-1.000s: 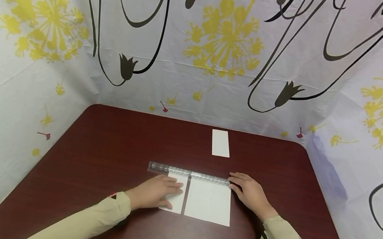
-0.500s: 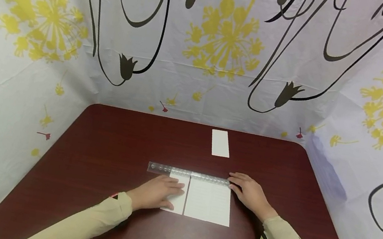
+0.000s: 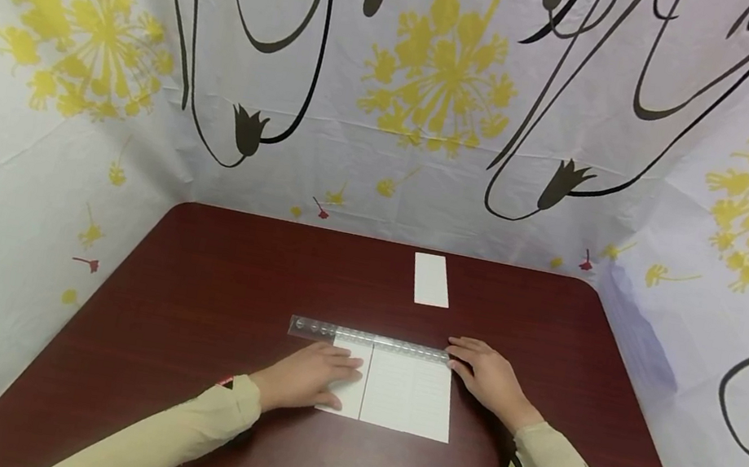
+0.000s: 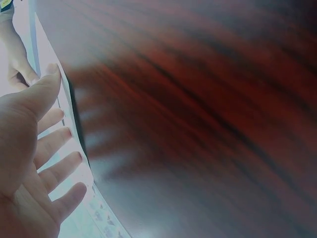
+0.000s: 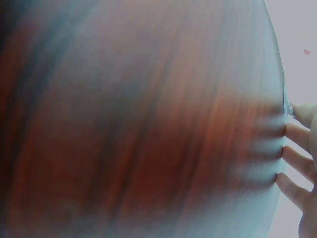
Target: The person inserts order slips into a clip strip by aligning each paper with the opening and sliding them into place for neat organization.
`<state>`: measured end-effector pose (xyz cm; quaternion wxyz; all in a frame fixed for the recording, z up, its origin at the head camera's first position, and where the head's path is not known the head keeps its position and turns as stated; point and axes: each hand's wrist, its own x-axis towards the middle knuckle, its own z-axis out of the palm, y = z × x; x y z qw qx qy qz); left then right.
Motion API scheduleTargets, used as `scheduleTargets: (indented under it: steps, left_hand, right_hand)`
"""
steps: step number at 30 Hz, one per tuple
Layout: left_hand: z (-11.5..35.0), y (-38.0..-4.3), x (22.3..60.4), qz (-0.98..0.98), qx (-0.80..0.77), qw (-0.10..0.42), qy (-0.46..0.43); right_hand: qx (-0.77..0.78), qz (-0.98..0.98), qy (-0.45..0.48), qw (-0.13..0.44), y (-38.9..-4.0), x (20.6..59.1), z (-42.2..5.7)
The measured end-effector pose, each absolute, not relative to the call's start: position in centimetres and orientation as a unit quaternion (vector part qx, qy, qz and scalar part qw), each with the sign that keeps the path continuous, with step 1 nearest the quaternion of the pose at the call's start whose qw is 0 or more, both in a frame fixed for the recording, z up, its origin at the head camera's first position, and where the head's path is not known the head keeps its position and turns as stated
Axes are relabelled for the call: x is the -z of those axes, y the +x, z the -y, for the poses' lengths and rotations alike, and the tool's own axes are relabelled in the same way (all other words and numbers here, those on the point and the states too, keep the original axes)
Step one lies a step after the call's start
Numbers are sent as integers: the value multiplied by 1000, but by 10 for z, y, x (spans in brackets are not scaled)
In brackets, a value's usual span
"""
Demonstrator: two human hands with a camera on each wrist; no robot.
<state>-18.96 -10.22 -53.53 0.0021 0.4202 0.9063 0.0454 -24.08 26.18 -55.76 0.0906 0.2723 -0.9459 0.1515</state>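
Note:
A clear ruler [image 3: 314,329] lies across the top edges of two white paper pieces in the head view. My left hand [image 3: 309,375] rests palm down, its fingers extended over the narrow left piece of paper [image 3: 352,399]. To the right, separated from it by a thin dark line, lies the wider paper [image 3: 409,395]. At the ruler's right end, my right hand [image 3: 492,377] presses down with its fingertips and thumb. In the right wrist view its fingers [image 5: 295,157] look straight and spread, with the thumb at a clear end of the ruler.
Another small white paper piece [image 3: 431,280] lies near the far edge of the dark red table [image 3: 251,262]. Patterned white cloth [image 3: 380,201] surrounds the table at the back and both sides.
My left hand has slid the narrow paper to the right, and the gap beside the wider paper has shrunk to a thin line. My right hand and the ruler have stayed in place.

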Motion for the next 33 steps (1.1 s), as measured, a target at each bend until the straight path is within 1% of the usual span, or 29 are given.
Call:
scheduleTargets:
  steps: [33]
  left_hand:
    - [101, -190, 538, -904, -57, 0, 424]
  right_hand:
    - [-152, 946, 272, 92, -241, 558, -262]
